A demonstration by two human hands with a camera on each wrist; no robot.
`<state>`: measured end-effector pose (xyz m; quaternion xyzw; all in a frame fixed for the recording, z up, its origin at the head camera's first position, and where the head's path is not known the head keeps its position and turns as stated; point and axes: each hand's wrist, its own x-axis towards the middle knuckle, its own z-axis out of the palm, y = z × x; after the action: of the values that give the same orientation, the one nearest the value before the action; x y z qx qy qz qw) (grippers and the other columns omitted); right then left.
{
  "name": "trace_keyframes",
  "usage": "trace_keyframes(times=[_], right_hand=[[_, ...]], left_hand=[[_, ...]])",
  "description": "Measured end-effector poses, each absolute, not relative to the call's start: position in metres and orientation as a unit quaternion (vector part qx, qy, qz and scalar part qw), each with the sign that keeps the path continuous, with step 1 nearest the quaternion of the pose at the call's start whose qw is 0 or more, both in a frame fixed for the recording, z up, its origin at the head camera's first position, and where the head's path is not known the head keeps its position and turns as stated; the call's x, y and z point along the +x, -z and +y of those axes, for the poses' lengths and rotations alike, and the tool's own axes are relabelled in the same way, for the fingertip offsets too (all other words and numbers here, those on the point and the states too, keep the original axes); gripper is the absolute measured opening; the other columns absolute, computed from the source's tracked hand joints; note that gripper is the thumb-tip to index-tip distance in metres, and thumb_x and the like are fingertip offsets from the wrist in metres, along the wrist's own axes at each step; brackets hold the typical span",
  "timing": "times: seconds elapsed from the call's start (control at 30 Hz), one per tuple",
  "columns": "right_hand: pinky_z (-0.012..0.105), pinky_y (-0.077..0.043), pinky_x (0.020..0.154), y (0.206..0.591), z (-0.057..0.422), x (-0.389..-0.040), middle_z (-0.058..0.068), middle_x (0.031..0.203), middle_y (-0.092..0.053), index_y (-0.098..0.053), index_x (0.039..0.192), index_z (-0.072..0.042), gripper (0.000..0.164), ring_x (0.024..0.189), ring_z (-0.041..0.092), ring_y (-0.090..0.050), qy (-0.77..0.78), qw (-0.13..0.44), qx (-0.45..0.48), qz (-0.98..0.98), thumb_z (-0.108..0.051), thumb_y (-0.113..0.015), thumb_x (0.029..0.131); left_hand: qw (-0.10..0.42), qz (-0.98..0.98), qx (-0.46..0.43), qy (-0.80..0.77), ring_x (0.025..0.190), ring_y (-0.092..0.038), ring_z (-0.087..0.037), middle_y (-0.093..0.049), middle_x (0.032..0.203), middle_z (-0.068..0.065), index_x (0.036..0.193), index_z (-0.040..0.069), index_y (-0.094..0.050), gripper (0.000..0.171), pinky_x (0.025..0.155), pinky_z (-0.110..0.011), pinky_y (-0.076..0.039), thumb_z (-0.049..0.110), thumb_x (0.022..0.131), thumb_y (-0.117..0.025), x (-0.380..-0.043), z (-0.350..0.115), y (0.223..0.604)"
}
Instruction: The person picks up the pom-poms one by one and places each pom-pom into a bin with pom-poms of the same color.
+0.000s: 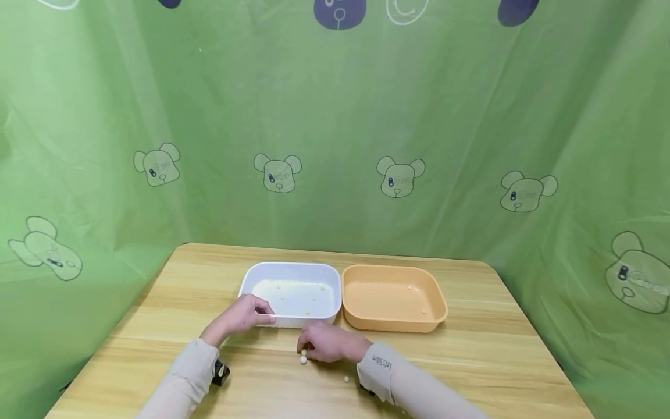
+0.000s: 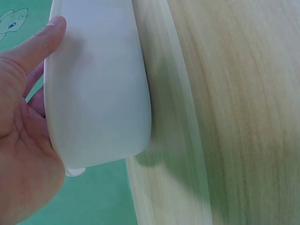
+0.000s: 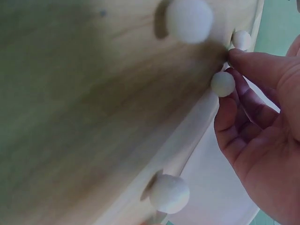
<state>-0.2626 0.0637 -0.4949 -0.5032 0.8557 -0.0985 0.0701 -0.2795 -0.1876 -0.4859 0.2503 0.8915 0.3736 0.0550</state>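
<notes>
My left hand (image 1: 246,314) grips the near left rim of a white plastic tub (image 1: 298,321). In the left wrist view, the thumb lies on the outer wall while the other fingers go behind it, partly hidden. Just in front of the tub, my right hand (image 1: 325,342) is low over the table. Its curled fingers hold a small white ball (image 3: 222,84) at the fingertips. Other small balls lie close by on the wood: one (image 3: 241,40) beyond the thumb, one (image 3: 190,20) at the top of the right wrist view, and one (image 3: 169,193) lower down.
Several tiny pale balls (image 1: 314,299) are spread over the white tub's floor. An orange tub (image 1: 395,326) stands against its right side, with two little balls (image 1: 410,287) inside. Both stand on a wooden table (image 1: 497,361), and a green printed curtain (image 1: 335,215) hangs behind.
</notes>
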Motion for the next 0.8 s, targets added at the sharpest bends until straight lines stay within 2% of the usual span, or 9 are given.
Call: trace_keyframes(times=[0.3, 0.5, 0.8], right_hand=[[0.012, -0.041, 0.068, 0.489, 0.064, -0.262, -0.011, 0.084, -0.057, -0.071, 0.095, -0.015, 0.011, 0.075, -0.003, -0.049, 0.128, 0.093, -0.472, 0.867, -0.013, -0.069, 0.085], [0.011, -0.041, 0.067, 0.480, 0.068, -0.260, -0.010, 0.087, -0.059, -0.071, 0.098, -0.013, 0.013, 0.075, -0.003, -0.052, 0.146, 0.085, -0.474, 0.864, -0.012, -0.068, 0.085], [0.011, -0.044, 0.070, 0.464, 0.080, -0.255, 0.000, 0.095, -0.067, -0.070, 0.102, -0.005, 0.016, 0.077, -0.004, -0.055, 0.199, 0.089, -0.472, 0.854, -0.005, -0.065, 0.086]], left_hand=[[0.053, 0.889, 0.249, -0.381, 0.066, -0.054, -0.010, -0.065, 0.072, 0.013, 0.077, 0.019, -0.072, 0.007, 0.062, -0.027, -0.043, 0.023, 0.083, -0.073, -0.279, -0.188, 0.487], [0.051, 0.892, 0.251, -0.373, 0.065, -0.052, -0.009, -0.064, 0.071, 0.013, 0.076, 0.020, -0.072, 0.008, 0.060, -0.026, -0.042, 0.025, 0.083, -0.072, -0.280, -0.188, 0.487], [0.051, 0.893, 0.247, -0.372, 0.067, -0.053, -0.009, -0.064, 0.071, 0.014, 0.077, 0.020, -0.072, 0.007, 0.062, -0.027, -0.043, 0.024, 0.083, -0.072, -0.280, -0.188, 0.486]])
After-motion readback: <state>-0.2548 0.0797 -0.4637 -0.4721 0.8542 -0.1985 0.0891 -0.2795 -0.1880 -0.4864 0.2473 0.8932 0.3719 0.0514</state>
